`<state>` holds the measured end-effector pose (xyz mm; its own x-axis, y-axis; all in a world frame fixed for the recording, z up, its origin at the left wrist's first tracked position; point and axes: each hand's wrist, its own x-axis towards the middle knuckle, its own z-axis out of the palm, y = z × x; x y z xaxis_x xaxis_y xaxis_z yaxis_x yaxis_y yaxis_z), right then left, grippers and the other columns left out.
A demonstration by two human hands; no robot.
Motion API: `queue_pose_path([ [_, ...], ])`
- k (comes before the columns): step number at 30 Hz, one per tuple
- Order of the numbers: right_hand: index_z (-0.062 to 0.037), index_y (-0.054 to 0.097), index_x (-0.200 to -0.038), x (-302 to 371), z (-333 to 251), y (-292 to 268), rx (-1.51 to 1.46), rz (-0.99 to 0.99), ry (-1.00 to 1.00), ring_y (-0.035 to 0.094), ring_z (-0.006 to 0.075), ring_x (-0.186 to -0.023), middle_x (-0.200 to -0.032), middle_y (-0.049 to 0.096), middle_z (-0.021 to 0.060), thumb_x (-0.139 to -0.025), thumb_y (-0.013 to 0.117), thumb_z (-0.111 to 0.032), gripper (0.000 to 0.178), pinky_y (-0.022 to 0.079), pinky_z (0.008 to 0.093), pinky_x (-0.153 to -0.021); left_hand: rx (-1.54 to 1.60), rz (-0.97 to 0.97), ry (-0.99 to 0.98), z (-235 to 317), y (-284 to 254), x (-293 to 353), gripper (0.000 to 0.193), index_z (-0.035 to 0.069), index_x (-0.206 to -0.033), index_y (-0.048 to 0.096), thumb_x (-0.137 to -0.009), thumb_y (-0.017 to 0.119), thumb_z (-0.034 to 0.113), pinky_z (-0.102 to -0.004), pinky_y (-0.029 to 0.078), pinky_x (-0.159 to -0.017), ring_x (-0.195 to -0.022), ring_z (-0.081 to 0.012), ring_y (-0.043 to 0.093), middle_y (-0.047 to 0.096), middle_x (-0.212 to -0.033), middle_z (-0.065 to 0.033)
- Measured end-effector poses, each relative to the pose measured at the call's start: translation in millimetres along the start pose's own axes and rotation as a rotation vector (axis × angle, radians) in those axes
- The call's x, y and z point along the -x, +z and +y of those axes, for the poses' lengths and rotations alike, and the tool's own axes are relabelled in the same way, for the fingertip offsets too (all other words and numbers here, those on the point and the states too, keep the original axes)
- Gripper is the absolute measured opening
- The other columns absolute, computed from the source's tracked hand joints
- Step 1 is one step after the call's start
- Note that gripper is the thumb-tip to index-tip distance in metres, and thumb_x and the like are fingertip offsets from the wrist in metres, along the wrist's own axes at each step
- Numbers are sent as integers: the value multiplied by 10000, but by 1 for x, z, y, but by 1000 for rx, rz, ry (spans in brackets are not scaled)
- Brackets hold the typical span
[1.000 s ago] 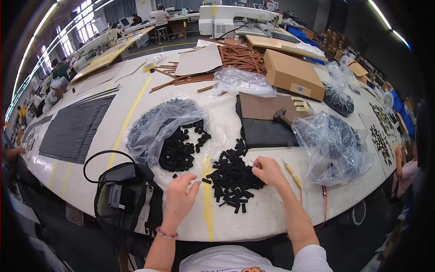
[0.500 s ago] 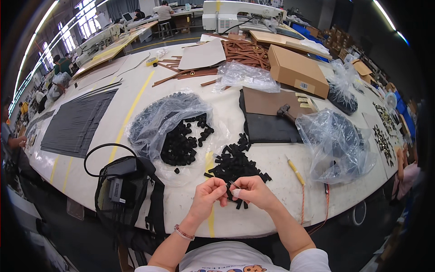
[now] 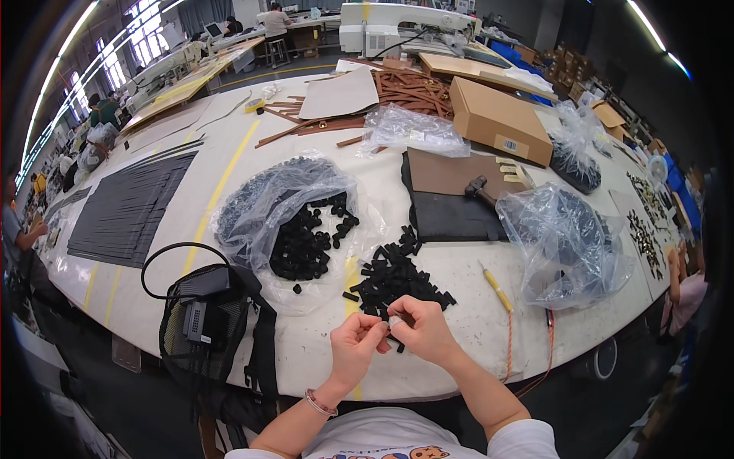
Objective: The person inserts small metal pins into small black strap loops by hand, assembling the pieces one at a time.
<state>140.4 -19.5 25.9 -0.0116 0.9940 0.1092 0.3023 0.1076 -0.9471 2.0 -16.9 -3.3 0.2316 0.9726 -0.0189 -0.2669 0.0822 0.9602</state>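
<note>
My left hand (image 3: 356, 348) and my right hand (image 3: 425, 329) meet over the near edge of the table, both closed in a pinch. A small black piece, mostly hidden by the fingers, sits between my left fingertips. What my right thumb and finger pinch is too small to make out. Just beyond the hands lies a loose heap of short black strip pieces (image 3: 394, 271). Behind it, to the left, small round black parts (image 3: 302, 249) spill from an open clear plastic bag (image 3: 256, 195).
A yellow-handled tool (image 3: 497, 289) with an orange cord lies right of the heap. A second clear bag (image 3: 566, 252), a hammer (image 3: 478, 186) on a dark pad, and a cardboard box (image 3: 501, 122) stand farther right. A black mesh bag (image 3: 202, 329) is at the left edge.
My left hand has tilted and dropped slightly, its fingertips now under the right ones. The right hand has shifted a little. The black heap looks unchanged.
</note>
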Motion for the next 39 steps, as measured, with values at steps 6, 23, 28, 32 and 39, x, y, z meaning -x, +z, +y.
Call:
queue_pose_path([
  [6, 20, 528, -758, 4, -2, 2, 101, -9, -33, 488, 127, -456, -565, 519, 101, -682, 531, -36, 95, 374, 254, -429, -614, -22, 661, -2, -4, -2, 40, -14, -781, 516, -791, 527, 23, -214, 436, -442, -488, -115, 540, 555, -614, -67],
  [23, 12, 541, -787, 8, 4, 9, -24, 10, -82, 442, 53, -507, -669, 532, 25, -620, 529, 24, 168, 359, 192, -458, 250, -124, -316, 5, -11, -4, 30, 4, -765, 524, -738, 536, 0, -174, 342, -373, -416, -60, 447, 509, -571, -18],
  [28, 20, 531, -809, 2, 14, 0, -86, -200, 78, 399, 43, -509, -639, 498, 11, -630, 500, -17, 186, 316, 190, -455, -167, -124, -27, 6, -11, -2, 49, -3, -741, 522, -725, 553, -37, -149, 312, -366, -425, -28, 439, 514, -565, -4],
  [32, 4, 529, -778, 3, 16, -10, -466, -402, 164, 393, 22, -518, -630, 506, -5, -638, 511, -17, 142, 305, 175, -446, -28, -210, -227, 25, -16, -4, 47, -10, -729, 519, -725, 550, -45, -153, 320, -361, -420, -26, 442, 522, -571, -11],
  [39, -39, 493, -682, 2, 16, -8, -706, -418, 401, 406, 22, -469, -617, 550, 28, -660, 583, -43, 92, 311, 170, -403, -246, -206, -112, 21, -13, -2, 53, -8, -723, 515, -717, 563, -31, -186, 373, -373, -426, -49, 482, 529, -562, -17],
])
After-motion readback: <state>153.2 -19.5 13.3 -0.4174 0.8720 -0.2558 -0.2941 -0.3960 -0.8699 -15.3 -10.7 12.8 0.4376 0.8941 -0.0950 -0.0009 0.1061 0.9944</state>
